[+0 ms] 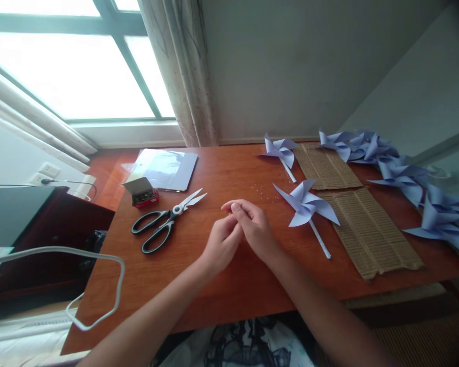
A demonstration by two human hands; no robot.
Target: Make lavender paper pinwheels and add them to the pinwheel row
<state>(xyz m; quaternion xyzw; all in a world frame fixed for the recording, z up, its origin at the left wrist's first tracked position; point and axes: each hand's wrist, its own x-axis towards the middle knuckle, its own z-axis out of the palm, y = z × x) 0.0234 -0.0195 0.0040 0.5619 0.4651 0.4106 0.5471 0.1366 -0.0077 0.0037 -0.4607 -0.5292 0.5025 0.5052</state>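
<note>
My left hand [221, 243] and my right hand [252, 224] rest together over the middle of the wooden table [199, 285], fingers curled and touching each other. Whether they hold anything between them is hidden. A pale blue paper pinwheel [305, 204] on a white stick lies just right of my right hand. A second pinwheel [280, 151] lies farther back. Black-handled scissors [164, 224] lie to the left of my left hand, blades partly apart.
A small open red box [141, 192] and a sheet of paper [164, 168] lie at the back left. Two corrugated cardboard pieces [371, 229] lie on the right, with several more blue pinwheels [405, 178] piled along the right edge. A white cable [99, 285] loops off the table's left side.
</note>
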